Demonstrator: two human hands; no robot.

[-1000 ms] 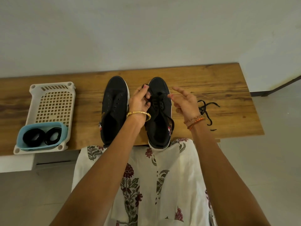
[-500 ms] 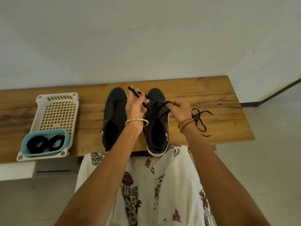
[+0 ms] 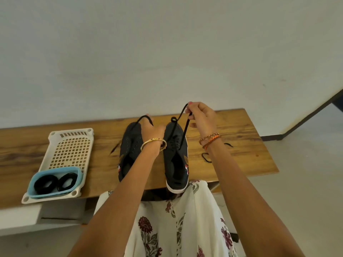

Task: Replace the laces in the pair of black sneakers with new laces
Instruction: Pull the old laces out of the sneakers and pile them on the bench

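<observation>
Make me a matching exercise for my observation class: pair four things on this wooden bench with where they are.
Things:
1. black sneaker with laces in it
2. black sneaker with bare eyelets
3. coiled black laces
4. loose black lace

Places:
A. in the blue tub
B. between the two forearms
C. lying right of the right wrist
D. under the left hand

Pairs: 1-B, 2-D, 3-A, 4-C

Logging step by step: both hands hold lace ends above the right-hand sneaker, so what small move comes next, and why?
Probably keep pulling up and apart: the right hand and left hand each pinch an end of the lace, which is still threaded through the right-hand sneaker.
</observation>
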